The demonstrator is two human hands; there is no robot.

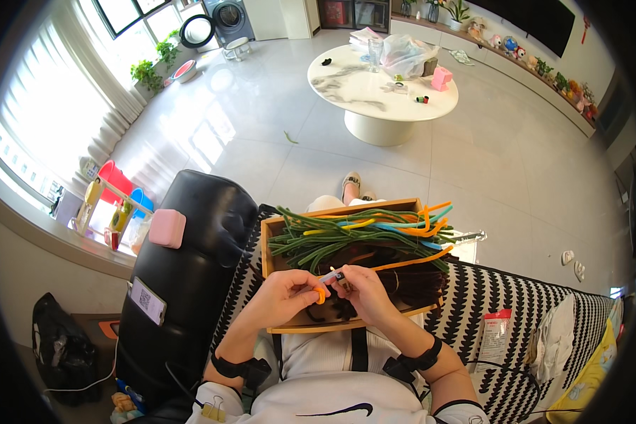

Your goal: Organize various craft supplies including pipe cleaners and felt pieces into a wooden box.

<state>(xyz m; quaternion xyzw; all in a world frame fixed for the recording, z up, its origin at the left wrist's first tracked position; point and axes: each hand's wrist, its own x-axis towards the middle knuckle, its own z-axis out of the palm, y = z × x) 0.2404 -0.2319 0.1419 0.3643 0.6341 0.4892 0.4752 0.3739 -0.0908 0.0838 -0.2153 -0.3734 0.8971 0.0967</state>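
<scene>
My left hand [282, 298] pinches a thin translucent stick [327, 276], probably a hot-glue stick, together with a small curled orange piece [321, 296] of fuzzy chenille stem. Close against the stick's tip, my right hand [370, 298] grips a small dark lighter [343, 281]. A small bright flame shows at the lighter's top. Both hands are above a wooden tray [265, 249] on my lap. In it lie green chenille stems [302, 245], orange stems [411, 262], some yellow and blue ones, and a dark brown bundle [416, 287].
At my left, a black leather armrest [183, 281] bears a pink box [167, 228] and a phone [147, 301]. A red-and-white packet [494, 334] lies on the patterned sofa cover [464, 312] to my right. Ahead stands a round marble-look table [339, 87] with a plastic bag [407, 55].
</scene>
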